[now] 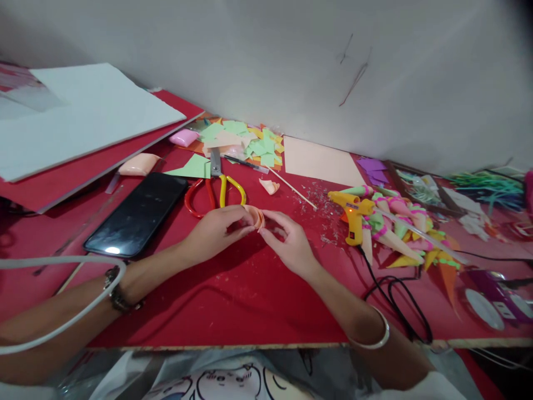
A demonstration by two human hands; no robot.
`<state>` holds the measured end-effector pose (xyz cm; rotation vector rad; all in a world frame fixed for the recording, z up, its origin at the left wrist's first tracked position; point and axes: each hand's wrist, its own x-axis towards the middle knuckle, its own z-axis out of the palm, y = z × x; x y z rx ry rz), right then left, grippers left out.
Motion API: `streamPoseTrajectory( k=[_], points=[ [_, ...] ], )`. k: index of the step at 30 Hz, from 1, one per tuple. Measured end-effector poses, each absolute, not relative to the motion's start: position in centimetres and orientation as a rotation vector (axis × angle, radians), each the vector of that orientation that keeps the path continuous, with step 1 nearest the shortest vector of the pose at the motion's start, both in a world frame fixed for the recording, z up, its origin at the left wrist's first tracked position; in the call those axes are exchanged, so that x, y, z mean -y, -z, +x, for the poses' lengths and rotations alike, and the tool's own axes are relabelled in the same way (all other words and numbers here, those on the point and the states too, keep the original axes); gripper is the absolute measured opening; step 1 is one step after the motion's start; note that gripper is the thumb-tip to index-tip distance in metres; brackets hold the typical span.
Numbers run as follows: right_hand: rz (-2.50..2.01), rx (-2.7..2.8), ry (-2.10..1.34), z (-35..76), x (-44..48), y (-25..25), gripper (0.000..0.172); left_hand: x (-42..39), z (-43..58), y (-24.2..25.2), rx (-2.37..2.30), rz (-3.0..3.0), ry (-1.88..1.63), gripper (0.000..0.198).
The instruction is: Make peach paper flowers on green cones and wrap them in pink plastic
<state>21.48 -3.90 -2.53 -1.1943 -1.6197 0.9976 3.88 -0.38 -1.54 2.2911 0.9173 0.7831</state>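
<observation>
I've got the left hand (216,230) and right hand (289,239), both half-curled, fingers pinched in on the curled peach paper (259,218) between them, dead centre! From there, scissors (215,166) lie at ten o'clock, the glue gun (355,222) at three.

Holds left hand (219,230) and right hand (291,243) close together mid-scene, with bent fingers (234,213); slants left forearm (156,268) in from near left, right forearm (345,300) from near right.
</observation>
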Motion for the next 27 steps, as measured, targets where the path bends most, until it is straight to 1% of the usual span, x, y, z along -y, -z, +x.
streamPoseTrajectory(
  k=[8,16,22,27],
  points=[
    [-1.241,1.478,-1.108,21.5,3.7,2.3,0.024,0.3,3.6,1.5,-0.806,2.282,-0.720,0.014],
    [-1.366,1.523,-0.890,22.5,3.2,2.4,0.010,-0.3,2.7,1.6,-0.763,2.432,-0.669,0.014],
    [-1.374,1.560,-0.757,23.0,2.8,2.7,0.009,-1.6,1.8,1.7,-0.829,2.543,-0.713,0.015],
    [-1.363,1.582,-0.743,23.2,2.6,2.4,0.014,-2.0,1.7,2.2,-0.926,2.546,-0.799,0.013]
  ],
)
